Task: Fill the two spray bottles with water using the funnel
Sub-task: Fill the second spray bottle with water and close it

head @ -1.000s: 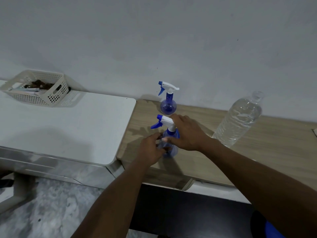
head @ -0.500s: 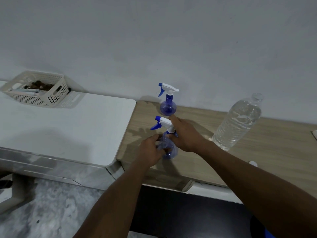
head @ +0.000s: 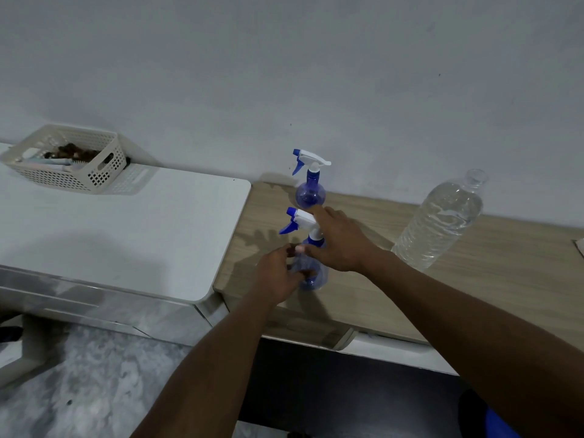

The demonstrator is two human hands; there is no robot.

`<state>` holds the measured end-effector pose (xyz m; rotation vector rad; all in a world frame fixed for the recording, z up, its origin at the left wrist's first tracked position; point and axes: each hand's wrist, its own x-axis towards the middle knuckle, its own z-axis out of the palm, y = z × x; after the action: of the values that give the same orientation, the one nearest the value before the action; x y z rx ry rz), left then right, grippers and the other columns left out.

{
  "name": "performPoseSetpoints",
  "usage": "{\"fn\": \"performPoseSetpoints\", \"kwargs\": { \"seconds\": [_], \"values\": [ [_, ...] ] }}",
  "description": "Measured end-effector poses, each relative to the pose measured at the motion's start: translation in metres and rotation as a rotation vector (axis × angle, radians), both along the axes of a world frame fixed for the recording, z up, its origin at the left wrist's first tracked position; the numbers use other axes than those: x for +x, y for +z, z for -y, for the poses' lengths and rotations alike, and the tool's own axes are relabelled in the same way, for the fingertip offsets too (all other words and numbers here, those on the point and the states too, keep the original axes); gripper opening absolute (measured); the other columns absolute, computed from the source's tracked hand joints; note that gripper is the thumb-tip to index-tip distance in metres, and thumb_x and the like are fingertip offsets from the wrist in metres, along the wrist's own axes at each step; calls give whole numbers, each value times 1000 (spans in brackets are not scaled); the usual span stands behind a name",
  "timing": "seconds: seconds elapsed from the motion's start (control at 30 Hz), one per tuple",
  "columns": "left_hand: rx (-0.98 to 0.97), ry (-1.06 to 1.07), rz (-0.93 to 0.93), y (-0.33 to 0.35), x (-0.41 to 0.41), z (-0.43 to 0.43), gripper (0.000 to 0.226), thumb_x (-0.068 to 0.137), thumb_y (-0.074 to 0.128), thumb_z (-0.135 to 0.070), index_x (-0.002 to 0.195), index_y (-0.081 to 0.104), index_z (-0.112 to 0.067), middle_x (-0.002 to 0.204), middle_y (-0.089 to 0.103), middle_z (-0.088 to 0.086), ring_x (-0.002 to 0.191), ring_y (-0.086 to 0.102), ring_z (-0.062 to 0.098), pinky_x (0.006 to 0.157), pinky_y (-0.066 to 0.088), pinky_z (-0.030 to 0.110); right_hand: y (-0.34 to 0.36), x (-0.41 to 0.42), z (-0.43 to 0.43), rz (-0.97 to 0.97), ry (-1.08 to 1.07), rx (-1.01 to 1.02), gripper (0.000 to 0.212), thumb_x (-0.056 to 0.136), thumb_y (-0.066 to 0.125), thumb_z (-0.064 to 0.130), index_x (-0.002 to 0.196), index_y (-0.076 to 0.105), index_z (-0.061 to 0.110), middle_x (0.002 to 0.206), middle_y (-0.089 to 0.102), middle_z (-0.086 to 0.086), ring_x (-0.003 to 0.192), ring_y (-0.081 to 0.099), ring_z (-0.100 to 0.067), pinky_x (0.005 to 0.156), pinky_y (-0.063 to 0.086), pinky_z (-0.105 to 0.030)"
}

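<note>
Two blue spray bottles with white trigger heads stand on the wooden table (head: 474,279). My left hand (head: 278,273) grips the round body of the near spray bottle (head: 314,279). My right hand (head: 339,245) holds its neck and white spray head (head: 301,221), with the index finger lying along the head. The far spray bottle (head: 310,184) stands upright by the wall, untouched. A large clear water bottle (head: 442,222) without a cap stands to the right, holding water. No funnel is in view.
A white table (head: 126,229) adjoins the wooden one on the left and carries a cream slotted basket (head: 66,159) with small items. The wall runs right behind the bottles. Below the tables lies a mottled grey floor.
My right hand has shifted on the near bottle's neck and head, its index finger now stretched along the head. The left hand keeps its grip on the body.
</note>
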<state>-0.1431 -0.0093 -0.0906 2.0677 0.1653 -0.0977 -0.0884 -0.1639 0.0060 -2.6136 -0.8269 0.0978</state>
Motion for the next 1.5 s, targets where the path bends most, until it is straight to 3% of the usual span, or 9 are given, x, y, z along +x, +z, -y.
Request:
{"fn": "performPoseSetpoints", "kwargs": {
  "seconds": [0.17, 0.33, 0.6, 0.8, 1.0, 1.07, 1.2, 1.33, 1.5],
  "values": [
    [-45, 11, -5, 0, -2, 0, 68, 70, 88, -39, 130, 60, -23, 121, 68, -11, 98, 69, 7, 90, 58, 33, 15, 4, -2, -182, 30, 49, 35, 89, 66, 11, 122, 52, 14, 110, 60, -4, 90, 54, -20, 76, 43, -31],
    [-71, 2, -14, 1, -2, 0, 75, 61, 82, -57, 127, 61, -28, 116, 70, -10, 95, 71, 7, 87, 60, 37, 84, 30, 13, -184, 68, 94, 21, 87, 70, 15, 105, 61, 13, 102, 65, -6, 89, 62, -26, 77, 51, -36],
    [-68, 9, 10, 1, -2, -1, 57, 68, 89, -35, 120, 65, -29, 110, 71, -12, 89, 73, 7, 86, 60, 36, 193, 50, 68, -73, -105, 189, 22, 96, 59, 16, 116, 62, 9, 109, 70, -7, 98, 68, -26, 81, 59, -45],
    [-55, 18, 21, 2, -3, -1, 58, 68, 90, -37, 120, 64, -31, 111, 70, -15, 88, 72, 7, 81, 60, 30, 89, 15, 82, 154, -83, 99, 24, 94, 57, 3, 114, 67, 8, 100, 70, -7, 84, 63, -27, 67, 35, -27],
    [-32, 26, 21, 4, -4, 1, 58, 74, 87, -33, 126, 63, -28, 115, 68, -11, 91, 70, 6, 82, 59, 27, -53, -37, 125, 29, -50, 56, 40, 94, 56, 2, 132, 62, 14, 141, 57, -12, 130, 55, -29, 107, 43, -33],
    [-32, 28, 8, 4, -2, 1, 58, 76, 86, -29, 128, 61, -25, 117, 67, -9, 90, 69, 3, 77, 57, 19, -79, -44, 132, 19, -2, 5, 44, 91, 58, 1, 133, 62, 14, 146, 52, -13, 131, 53, -32, 107, 44, -38],
    [-36, 33, -15, 6, -1, 2, 62, 77, 86, -28, 133, 59, -22, 121, 66, -6, 95, 69, 10, 78, 56, 21, -103, -53, 127, -27, -19, -104, 49, 84, 71, 7, 132, 62, 11, 140, 55, -19, 120, 60, -38, 92, 55, -44],
    [-60, 36, -25, 7, -2, 2, 63, 77, 86, -30, 133, 59, -23, 121, 66, -7, 98, 70, 12, 82, 58, 26, -107, -51, 121, -137, -57, -160, 58, 89, 64, 11, 145, 49, 14, 151, 43, -11, 131, 50, -30, 103, 48, -37],
    [-85, 57, -11, 6, -2, 2, 64, 73, 89, -30, 130, 61, -23, 119, 67, -7, 96, 70, 13, 83, 59, 30, -86, -18, 97, -125, -180, -9, 45, 87, 68, 20, 131, 60, 16, 139, 55, -10, 127, 52, -27, 104, 44, -38]
  ]
}}
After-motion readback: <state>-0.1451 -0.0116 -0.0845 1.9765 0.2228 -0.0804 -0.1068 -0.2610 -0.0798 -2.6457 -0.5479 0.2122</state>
